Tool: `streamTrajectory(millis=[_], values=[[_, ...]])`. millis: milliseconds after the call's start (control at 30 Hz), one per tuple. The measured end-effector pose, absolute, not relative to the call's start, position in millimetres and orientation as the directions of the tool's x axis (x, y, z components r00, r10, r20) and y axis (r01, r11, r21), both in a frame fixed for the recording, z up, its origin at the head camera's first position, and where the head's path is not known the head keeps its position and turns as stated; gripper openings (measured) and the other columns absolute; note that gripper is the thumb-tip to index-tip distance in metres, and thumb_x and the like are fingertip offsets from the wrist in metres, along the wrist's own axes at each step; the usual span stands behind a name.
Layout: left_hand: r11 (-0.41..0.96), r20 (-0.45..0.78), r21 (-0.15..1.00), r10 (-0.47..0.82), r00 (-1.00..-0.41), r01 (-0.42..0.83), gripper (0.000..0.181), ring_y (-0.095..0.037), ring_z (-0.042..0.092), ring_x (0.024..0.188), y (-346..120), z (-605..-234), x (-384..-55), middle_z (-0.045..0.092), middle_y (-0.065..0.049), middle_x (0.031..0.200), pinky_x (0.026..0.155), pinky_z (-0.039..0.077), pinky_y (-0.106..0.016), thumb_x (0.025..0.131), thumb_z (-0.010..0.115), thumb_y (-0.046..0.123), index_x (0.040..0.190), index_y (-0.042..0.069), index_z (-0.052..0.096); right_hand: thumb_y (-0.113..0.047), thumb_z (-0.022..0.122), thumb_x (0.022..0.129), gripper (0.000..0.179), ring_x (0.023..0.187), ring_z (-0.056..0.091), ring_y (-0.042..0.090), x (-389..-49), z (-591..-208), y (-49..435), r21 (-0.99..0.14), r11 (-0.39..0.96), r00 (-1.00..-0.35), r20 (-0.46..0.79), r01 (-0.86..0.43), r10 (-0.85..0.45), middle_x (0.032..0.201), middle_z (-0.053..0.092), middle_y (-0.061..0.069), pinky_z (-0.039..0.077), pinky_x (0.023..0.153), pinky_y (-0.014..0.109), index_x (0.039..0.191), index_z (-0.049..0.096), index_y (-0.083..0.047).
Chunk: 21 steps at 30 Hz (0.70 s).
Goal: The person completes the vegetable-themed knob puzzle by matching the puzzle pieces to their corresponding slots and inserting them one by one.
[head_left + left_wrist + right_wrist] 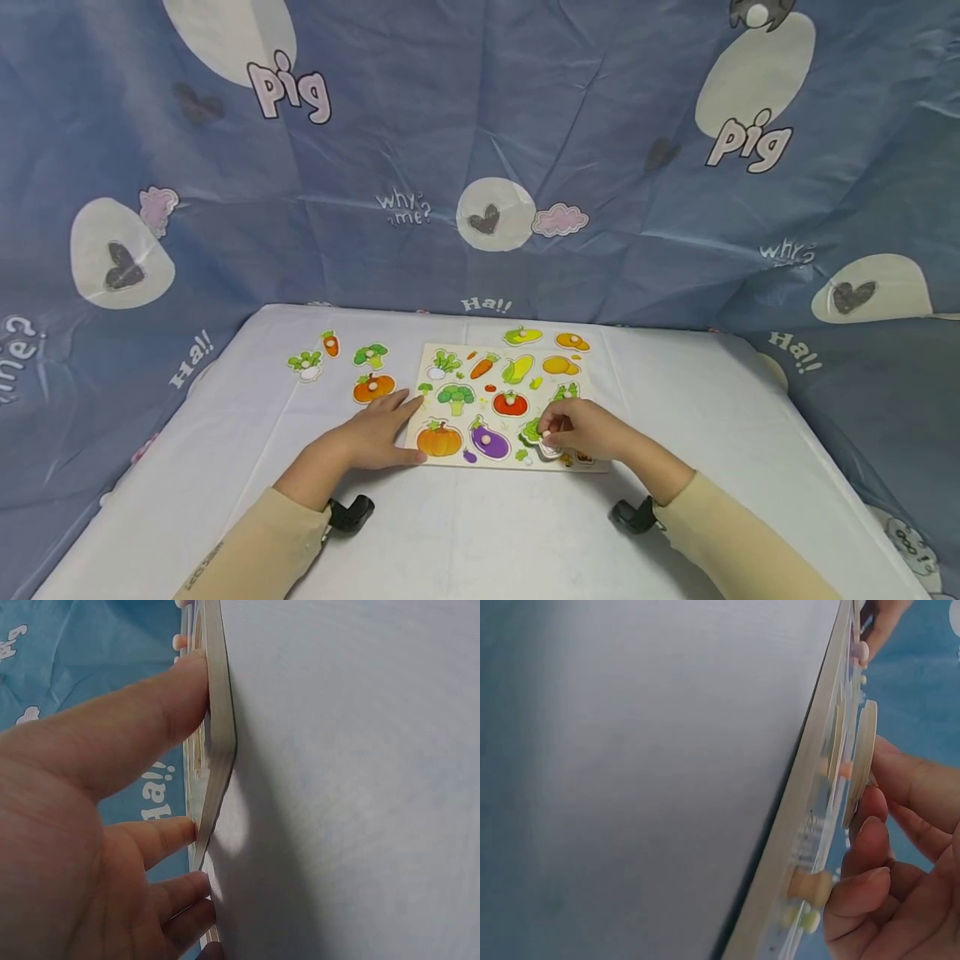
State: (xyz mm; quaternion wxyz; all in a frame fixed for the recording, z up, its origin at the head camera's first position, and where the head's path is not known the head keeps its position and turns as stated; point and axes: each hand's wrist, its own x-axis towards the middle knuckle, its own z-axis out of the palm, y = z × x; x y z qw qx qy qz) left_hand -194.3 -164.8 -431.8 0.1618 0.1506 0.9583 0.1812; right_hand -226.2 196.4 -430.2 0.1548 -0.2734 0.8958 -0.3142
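A wooden vegetable puzzle board [487, 464] lies on the white table. My right hand [588, 429] pinches a green-and-white vegetable puzzle piece [861, 761] between thumb and fingers, low over the board's right front part. In the right wrist view that piece stands slightly apart from the board, roughly parallel to it. My left hand [375, 435] spreads along the board's left edge, its thumb on the front left corner and the other fingers reaching up that side. Tomato [510, 404], eggplant [490, 442] and pea pod [566, 392] pieces with knobs sit in the board.
Left of the board lie loose radish [306, 365], carrot [331, 343], broccoli [371, 356] and pumpkin [373, 387] pieces. Behind its back edge are loose corn [522, 335] and potato [572, 342] pieces. A blue patterned cloth [360, 258] hangs around the table.
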Motion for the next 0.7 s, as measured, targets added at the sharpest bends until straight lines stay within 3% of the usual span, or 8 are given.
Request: streamTrajectory(millis=[700], values=[[0.89, -0.247, 0.394, 0.343, -0.906, 0.229, 0.095, -0.043, 0.02, 0.148, -164.0, -431.1, -192.7, 0.022, -0.02, 0.163, 0.114, 0.024, -0.065, 0.082, 0.075, 0.056, 0.157, 0.011, 0.035, -0.01, 0.078, 0.088, 0.013, 0.076, 0.052, 0.013, -226.9, -427.0, 181.3, -0.588, 0.715, -0.802, -0.177, -0.379, -0.571, 0.076, 0.058, -0.005, 0.046, 0.069, 0.027, 0.087, 0.066, -0.015]])
